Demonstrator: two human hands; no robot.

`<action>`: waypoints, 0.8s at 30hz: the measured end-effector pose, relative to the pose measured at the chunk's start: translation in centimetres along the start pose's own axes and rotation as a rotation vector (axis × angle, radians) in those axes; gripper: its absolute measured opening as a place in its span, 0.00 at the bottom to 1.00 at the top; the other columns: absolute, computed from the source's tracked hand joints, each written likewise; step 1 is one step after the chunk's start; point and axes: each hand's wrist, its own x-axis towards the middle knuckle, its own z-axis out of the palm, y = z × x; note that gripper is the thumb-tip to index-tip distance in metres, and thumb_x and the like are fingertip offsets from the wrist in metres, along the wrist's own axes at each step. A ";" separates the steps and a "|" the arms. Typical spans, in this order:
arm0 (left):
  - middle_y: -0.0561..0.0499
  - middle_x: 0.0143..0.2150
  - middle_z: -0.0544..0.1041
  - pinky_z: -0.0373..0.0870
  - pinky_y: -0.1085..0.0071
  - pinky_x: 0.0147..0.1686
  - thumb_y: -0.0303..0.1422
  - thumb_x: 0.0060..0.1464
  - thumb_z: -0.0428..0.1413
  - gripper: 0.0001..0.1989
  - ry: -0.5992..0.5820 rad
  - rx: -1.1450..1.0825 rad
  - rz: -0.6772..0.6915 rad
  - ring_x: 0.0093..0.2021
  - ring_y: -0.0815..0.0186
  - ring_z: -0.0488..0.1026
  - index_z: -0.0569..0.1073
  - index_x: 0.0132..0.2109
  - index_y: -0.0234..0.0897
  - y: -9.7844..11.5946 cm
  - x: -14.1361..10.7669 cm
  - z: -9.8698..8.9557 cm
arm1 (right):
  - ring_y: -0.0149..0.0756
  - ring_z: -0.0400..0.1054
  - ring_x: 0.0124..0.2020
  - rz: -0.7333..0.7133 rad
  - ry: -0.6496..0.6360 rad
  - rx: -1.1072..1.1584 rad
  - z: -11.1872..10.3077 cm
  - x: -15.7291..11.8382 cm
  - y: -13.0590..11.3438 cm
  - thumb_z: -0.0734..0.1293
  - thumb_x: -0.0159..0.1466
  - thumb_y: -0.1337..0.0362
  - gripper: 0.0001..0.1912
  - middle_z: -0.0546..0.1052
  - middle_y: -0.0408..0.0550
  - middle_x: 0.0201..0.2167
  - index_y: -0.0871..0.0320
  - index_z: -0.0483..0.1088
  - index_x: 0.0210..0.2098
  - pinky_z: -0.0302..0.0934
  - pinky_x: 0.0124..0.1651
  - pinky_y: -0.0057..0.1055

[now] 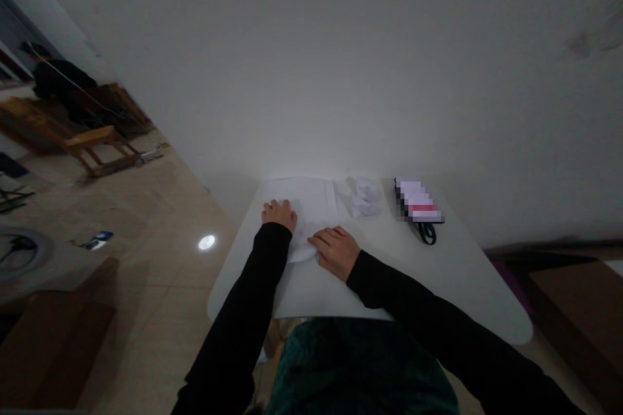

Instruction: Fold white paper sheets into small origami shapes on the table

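White paper sheets lie at the back left of a white table, against the wall. My left hand rests on the paper with its fingers spread and slightly bent. A loose part of the paper curves up between my hands. My right hand lies lower and to the right, fingers stretched out, their tips touching that paper's right side. Right of the sheets sit white crumpled or folded pieces of paper; their exact shape is blurred.
A blurred-out flat item with a dark edge lies at the table's right, a black strap loop beside it. Cardboard boxes stand on the floor. A wooden chair and a seated person in black are far left.
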 end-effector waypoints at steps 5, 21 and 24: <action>0.46 0.53 0.69 0.53 0.64 0.57 0.40 0.43 0.60 0.24 -0.209 -0.441 0.540 0.56 0.61 0.62 0.69 0.49 0.38 -0.9 0.0 -0.7 | 0.41 0.62 0.44 0.031 0.060 0.044 0.3 -0.1 0.6 0.63 0.55 0.70 0.17 0.71 0.51 0.41 0.58 0.65 0.45 0.53 0.44 0.37; 0.43 0.52 0.72 0.50 0.61 0.60 0.34 0.33 0.65 0.22 -0.686 -0.970 0.660 0.58 0.60 0.63 0.75 0.40 0.37 -3.3 -1.4 -3.4 | 0.35 0.67 0.38 -0.031 0.261 0.571 0.8 0.1 3.4 0.68 0.52 0.63 0.14 0.72 0.49 0.36 0.57 0.67 0.38 0.64 0.42 0.34; 0.42 0.52 0.72 0.50 0.61 0.60 0.34 0.34 0.65 0.21 -0.712 -0.976 0.664 0.58 0.60 0.63 0.76 0.40 0.37 -3.5 -1.3 -3.0 | 0.35 0.68 0.38 -0.024 0.245 0.687 0.3 0.0 3.6 0.70 0.51 0.60 0.16 0.73 0.50 0.36 0.58 0.69 0.38 0.65 0.42 0.34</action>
